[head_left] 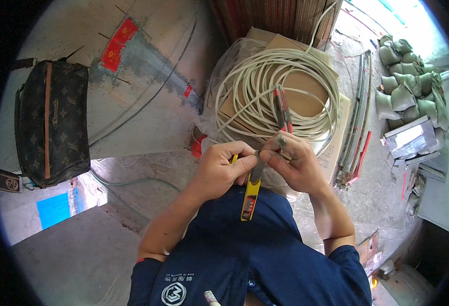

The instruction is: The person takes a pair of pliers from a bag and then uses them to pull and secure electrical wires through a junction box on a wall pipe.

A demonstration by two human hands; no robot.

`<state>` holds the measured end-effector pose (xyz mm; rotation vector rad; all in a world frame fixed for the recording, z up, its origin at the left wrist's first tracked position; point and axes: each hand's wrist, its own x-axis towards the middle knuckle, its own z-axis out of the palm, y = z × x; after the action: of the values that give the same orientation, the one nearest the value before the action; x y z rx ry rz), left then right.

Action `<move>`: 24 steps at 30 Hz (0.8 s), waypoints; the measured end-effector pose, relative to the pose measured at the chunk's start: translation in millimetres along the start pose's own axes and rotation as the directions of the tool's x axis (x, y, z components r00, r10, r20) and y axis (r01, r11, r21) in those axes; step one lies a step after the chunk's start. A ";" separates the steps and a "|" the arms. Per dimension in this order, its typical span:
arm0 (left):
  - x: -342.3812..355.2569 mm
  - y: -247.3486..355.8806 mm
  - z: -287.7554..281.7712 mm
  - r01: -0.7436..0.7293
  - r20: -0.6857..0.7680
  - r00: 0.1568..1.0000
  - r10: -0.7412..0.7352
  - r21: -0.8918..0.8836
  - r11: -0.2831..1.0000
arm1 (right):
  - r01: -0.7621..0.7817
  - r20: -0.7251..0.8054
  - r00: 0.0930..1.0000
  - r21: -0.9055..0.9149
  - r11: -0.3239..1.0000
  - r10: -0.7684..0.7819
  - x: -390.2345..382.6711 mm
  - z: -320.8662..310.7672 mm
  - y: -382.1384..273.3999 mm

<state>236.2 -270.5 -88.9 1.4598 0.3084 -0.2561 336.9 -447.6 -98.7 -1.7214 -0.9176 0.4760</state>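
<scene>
My left hand (pixel 223 169) and my right hand (pixel 297 164) meet in front of my body, with thumbs and fingertips pinched close together. Between them hangs what looks like a yellow utility knife (pixel 250 203), its grey upper end at the fingertips of both hands. A red-and-black hand tool (pixel 283 111) sticks out beyond my right hand's curled fingers; its lower part is hidden there. Another small yellow piece (pixel 234 159) shows by my left index finger, too covered to name. Just past my hands lies a large coil of off-white cable (pixel 234 97).
The coil rests on cardboard boxes (pixel 329 163). A dark patterned bag (pixel 66 122) sits at the left, near a wall patch with red paper (pixel 118 45). Long metal strips (pixel 357 117) and stacked sacks (pixel 408 76) stand right. A hose (pixel 133 180) crosses the floor.
</scene>
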 end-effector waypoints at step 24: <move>-0.9 -3.4 -0.4 0.055 -0.047 0.997 -0.056 -0.015 0.998 | -0.123 -0.759 0.514 0.396 0.910 0.400 -0.7 -89.7 115.9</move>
<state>234.1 -270.4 -91.7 1.4469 0.3888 -0.2636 439.3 -518.5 -175.9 -1.5345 0.1347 -0.0635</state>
